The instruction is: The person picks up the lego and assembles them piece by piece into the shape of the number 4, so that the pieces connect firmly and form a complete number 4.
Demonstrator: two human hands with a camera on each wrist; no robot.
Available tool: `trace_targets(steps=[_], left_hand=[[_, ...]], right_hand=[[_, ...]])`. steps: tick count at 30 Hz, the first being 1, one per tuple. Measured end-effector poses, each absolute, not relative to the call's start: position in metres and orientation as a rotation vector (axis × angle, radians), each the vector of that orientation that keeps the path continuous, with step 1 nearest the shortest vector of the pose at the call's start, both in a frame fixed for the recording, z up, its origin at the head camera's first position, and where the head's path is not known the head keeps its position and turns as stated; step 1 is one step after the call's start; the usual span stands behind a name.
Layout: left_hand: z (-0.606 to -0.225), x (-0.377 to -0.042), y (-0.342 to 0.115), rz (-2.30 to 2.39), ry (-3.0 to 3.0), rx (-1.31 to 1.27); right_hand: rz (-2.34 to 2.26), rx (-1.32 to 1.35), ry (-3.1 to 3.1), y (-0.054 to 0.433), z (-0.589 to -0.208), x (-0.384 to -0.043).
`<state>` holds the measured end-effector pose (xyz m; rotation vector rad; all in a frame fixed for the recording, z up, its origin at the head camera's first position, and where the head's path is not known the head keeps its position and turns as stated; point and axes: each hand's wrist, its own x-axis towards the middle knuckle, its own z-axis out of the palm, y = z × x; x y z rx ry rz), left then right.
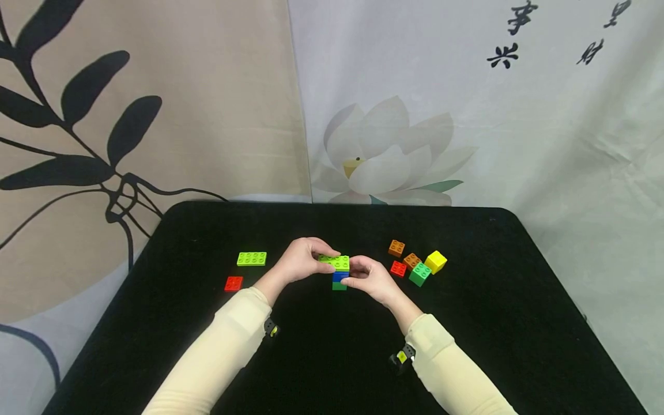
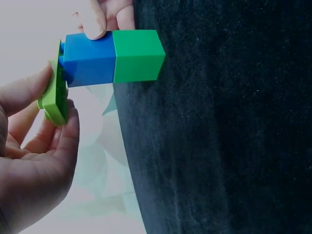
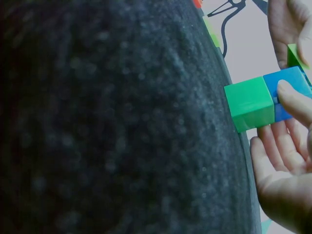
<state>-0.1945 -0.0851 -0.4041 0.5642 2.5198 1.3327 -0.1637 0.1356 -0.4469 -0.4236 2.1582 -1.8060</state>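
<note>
Head: above the velvety black bench [image 1: 332, 357], the left grip [image 1: 301, 263] pinches a lime plate [image 1: 340, 264], the right grip [image 1: 373, 280] a blue brick [image 1: 339, 277] below. Left wrist: the plate tilts against round studs [image 2: 61, 61]. Right wrist: a smooth, boxy green brick [image 3: 250, 104] adjoins blue.

The left hand [image 1: 301, 260] pinches a lime brick [image 1: 340, 264] (studs up), the right hand [image 1: 372, 280] a blue brick [image 1: 339, 276].
</note>
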Motion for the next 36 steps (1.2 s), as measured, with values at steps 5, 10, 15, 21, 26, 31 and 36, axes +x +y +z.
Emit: trace_targets(steps=[5,10,15,21,26,31,36], left_hand=[[-0.4057,-0.1951,-0.0823,1.348,2.513,0.512],[-0.4076,-0.1952,-0.0802,1.35,2.528,0.497],[-0.4081,-0.1954,-0.0793,1.349,2.529,0.474],[-0.4077,-0.1935,-0.0777,1.333,2.56,0.492],[-0.4055,-0.1921,-0.0754,1.253,2.621,0.574],[-0.4031,-0.1901,-0.076,1.21,2.647,0.591],[-0.4035,-0.1895,-0.0777,1.229,2.628,0.577]], right_hand=[[-1.798,-0.428,2.159,0.1363,-0.4469,-0.164],[-1.804,-0.431,2.158,0.1365,-0.4477,-0.1644],[-1.808,-0.435,2.16,0.1366,-0.4489,-0.1638],[-1.805,-0.452,2.171,0.1367,-0.4477,-0.1633],[-1.808,-0.449,2.176,0.1372,-0.4455,-0.1618],[-1.806,-0.456,2.172,0.1365,-0.445,-0.1618],[-1.8,-0.459,2.167,0.1358,-0.4474,-0.1626]])
